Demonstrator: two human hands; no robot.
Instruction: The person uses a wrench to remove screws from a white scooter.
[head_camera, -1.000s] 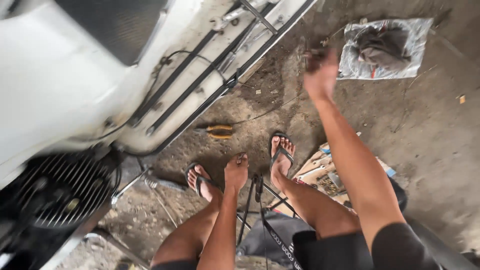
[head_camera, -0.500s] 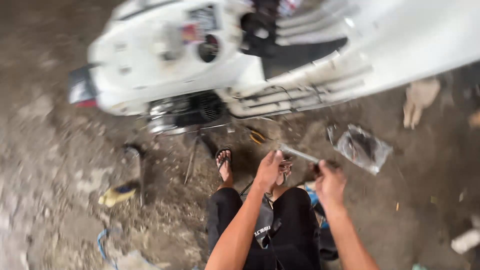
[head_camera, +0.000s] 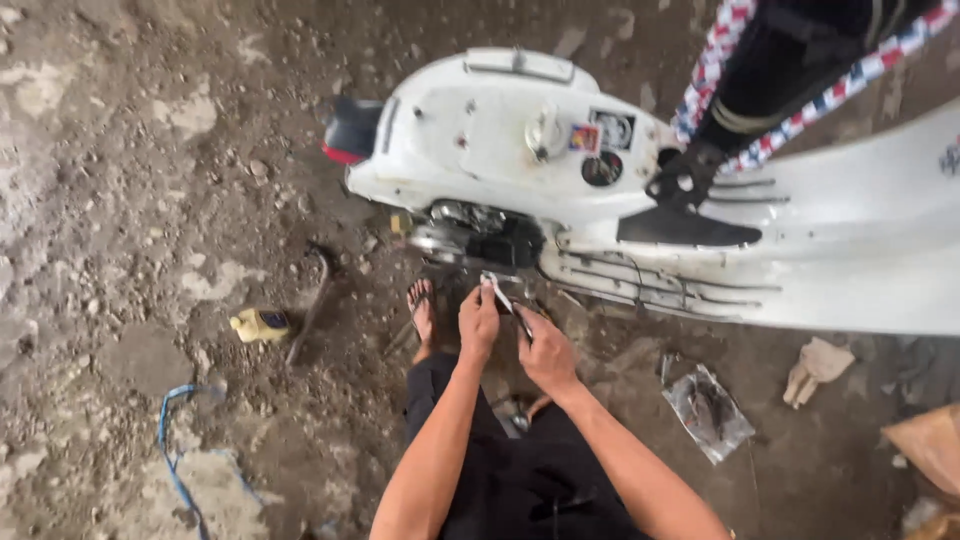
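Both hands had come together since the earlier frame; the left hand (head_camera: 478, 322) and right hand (head_camera: 546, 352) gripped a slim metal tool (head_camera: 499, 293) just below the white scooter (head_camera: 620, 190). Loose grip on gritty floor (head_camera: 150, 200) could drop it.

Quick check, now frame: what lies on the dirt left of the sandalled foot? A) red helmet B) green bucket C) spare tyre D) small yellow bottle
D: a small yellow bottle lies on the dirt ground left of the sandalled foot, beside a dark curved bar.
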